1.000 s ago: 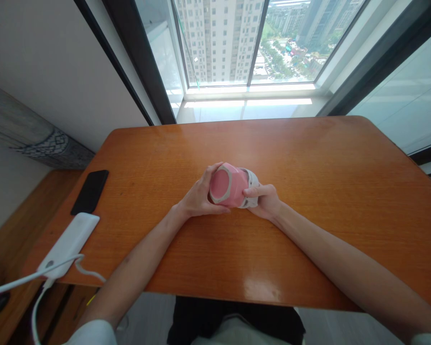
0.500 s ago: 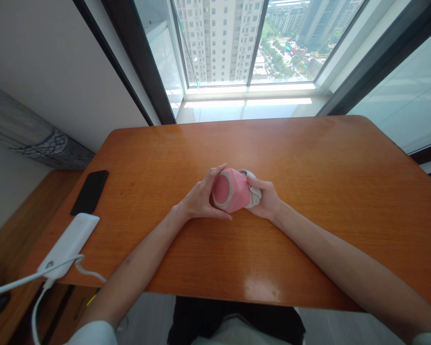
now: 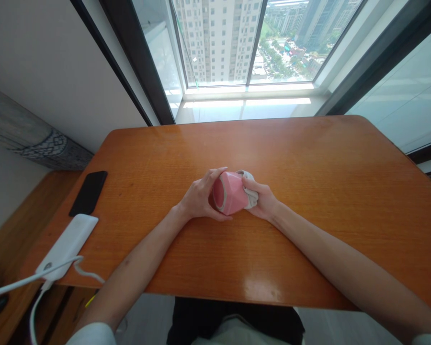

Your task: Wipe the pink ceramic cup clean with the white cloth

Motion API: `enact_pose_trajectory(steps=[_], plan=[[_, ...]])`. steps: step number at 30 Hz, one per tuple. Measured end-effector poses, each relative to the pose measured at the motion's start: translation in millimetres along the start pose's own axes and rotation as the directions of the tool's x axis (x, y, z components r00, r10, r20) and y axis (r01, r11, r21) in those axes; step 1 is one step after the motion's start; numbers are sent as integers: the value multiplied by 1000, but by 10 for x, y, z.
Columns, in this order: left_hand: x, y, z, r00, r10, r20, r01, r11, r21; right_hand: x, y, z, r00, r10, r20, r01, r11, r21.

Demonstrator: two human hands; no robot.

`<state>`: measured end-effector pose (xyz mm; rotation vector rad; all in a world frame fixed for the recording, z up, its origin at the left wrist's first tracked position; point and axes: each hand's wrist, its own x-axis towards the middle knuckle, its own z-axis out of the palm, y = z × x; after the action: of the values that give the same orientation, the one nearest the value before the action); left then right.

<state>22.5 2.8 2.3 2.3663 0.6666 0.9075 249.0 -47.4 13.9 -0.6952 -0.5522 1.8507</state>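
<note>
Pink cup (image 3: 230, 193) shows less white cloth (image 3: 250, 195) than before.

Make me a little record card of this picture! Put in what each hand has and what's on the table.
Left hand: holding a pink faceted cup
Right hand: pressing a white cloth against the cup
Table: orange-brown wooden table
Also on table: black smartphone, white power bank with a white cable
Behind: window looking out on tower blocks
</note>
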Motion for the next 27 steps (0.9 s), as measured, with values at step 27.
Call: enact_pose_trajectory(steps=[27], plan=[[-17,-35,23,997,-76,-20,77,997,32,-21,98,41,999,-11,52,24,970,-241]])
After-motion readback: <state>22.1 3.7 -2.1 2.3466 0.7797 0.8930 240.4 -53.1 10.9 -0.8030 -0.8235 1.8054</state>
